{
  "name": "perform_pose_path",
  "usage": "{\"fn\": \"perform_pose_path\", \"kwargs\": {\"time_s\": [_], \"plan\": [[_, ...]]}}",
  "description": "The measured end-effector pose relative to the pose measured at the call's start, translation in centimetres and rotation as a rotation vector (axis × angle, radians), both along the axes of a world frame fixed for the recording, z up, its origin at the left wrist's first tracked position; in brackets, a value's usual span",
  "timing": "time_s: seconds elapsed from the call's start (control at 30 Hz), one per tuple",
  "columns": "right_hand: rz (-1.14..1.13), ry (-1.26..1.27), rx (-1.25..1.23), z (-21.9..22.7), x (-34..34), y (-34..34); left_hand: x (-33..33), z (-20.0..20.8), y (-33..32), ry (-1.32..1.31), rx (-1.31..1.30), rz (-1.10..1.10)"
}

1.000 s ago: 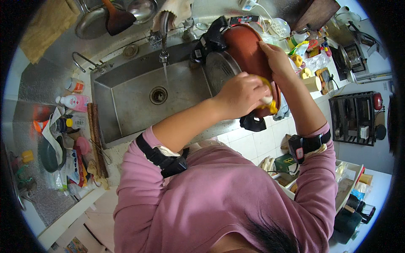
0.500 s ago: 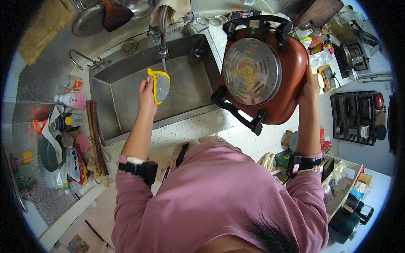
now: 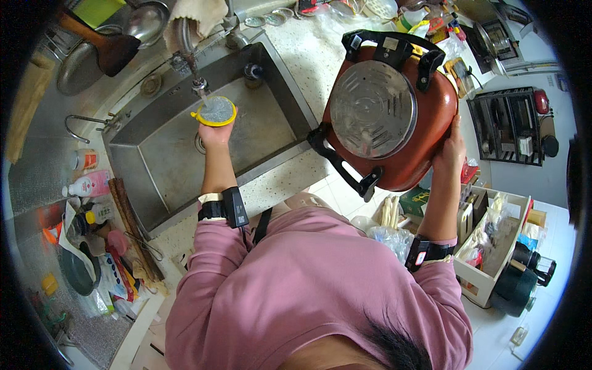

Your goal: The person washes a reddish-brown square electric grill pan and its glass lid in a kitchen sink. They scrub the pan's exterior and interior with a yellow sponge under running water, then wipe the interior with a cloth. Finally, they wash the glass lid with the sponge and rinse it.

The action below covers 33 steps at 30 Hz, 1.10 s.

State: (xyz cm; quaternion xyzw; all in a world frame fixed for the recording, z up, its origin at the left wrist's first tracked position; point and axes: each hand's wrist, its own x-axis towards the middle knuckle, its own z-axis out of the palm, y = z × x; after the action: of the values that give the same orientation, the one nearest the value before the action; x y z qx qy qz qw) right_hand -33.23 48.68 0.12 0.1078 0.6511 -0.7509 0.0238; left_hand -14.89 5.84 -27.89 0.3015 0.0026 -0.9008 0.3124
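My left hand [image 3: 216, 133] holds a round grey scrubbing pad [image 3: 217, 111] with a yellow rim, its face turned up beneath the tap [image 3: 198, 84]. Water runs from the tap onto the pad. The fingers are mostly hidden under it. At the right, my right hand [image 3: 454, 148] grips the side of a red electric pan [image 3: 425, 139]. The pan is tipped up so that its underside faces me, showing a round metal base plate [image 3: 373, 110] with slots and several black handles and feet. Its inside is out of view.
Below the left hand lies the steel sink [image 3: 160, 163], set in a speckled counter [image 3: 293, 179]. Bottles [image 3: 87, 184], bags and a green pan [image 3: 79, 271] crowd the left. Pans [image 3: 79, 68] hang at the back left. An open drawer [image 3: 493, 237] sits at the lower right.
The scrubbing pad has turned from edge-on to face up and come under the running water. Yellow smears on the pan's base plate are no longer visible. The view has shifted rightward.
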Motion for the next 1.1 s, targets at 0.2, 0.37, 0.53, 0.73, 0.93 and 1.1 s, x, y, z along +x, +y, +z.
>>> {"fn": "perform_pose_path", "kwargs": {"time_s": [0.2,0.37,0.53,0.73,0.93,1.1], "plan": [[0.026,0.045,0.126,0.5,-0.7,0.3,0.8,-0.9,-0.8,0.223,0.027,-0.044],[0.035,0.086,0.066,0.6,-1.2,-0.6,1.2,0.6,-1.6,0.135,-0.079,-0.014],[-0.002,0.091,0.111,0.8,-0.9,-1.9,0.2,2.1,-2.8,0.069,-0.053,0.015],[0.033,0.101,0.152,0.8,-0.7,-2.8,-1.6,-0.4,-5.0,-0.067,-0.026,0.125],[0.02,0.126,0.129,0.5,-0.9,-3.2,-2.4,-3.4,-7.0,-0.124,-0.124,0.163],[0.042,0.138,0.16,0.4,-1.2,-3.2,-1.5,-3.3,-6.2,-0.636,-0.363,0.021]]}}
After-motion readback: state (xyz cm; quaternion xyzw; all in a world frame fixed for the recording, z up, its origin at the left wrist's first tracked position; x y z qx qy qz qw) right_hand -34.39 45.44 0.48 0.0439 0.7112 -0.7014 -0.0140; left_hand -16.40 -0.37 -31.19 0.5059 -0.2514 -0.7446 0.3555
